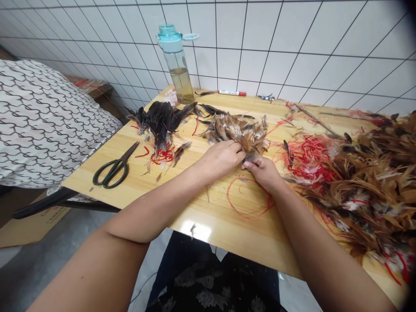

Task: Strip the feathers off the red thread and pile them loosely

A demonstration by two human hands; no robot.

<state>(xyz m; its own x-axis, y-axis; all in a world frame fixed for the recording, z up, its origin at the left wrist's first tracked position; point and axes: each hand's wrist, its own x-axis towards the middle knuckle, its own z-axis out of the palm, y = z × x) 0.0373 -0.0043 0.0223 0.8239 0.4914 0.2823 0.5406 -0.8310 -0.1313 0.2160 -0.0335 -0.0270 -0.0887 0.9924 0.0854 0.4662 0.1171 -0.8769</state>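
My left hand (221, 158) and my right hand (264, 171) meet at the near edge of a small heap of brown feathers (235, 128) in the middle of the wooden table (201, 216). Both hands have their fingers closed in a pinch on feathers from that heap. A loop of red thread (247, 203) lies on the table just below my right hand. A pile of black feathers (160, 119) sits to the left, with bits of red thread under it.
Green-handled scissors (113, 169) lie at the table's left. A water bottle (177, 65) and a red marker (232, 92) stand by the tiled wall. A big heap of brown feathers and red thread (357, 173) fills the right side. A patterned cushion (42, 121) is at left.
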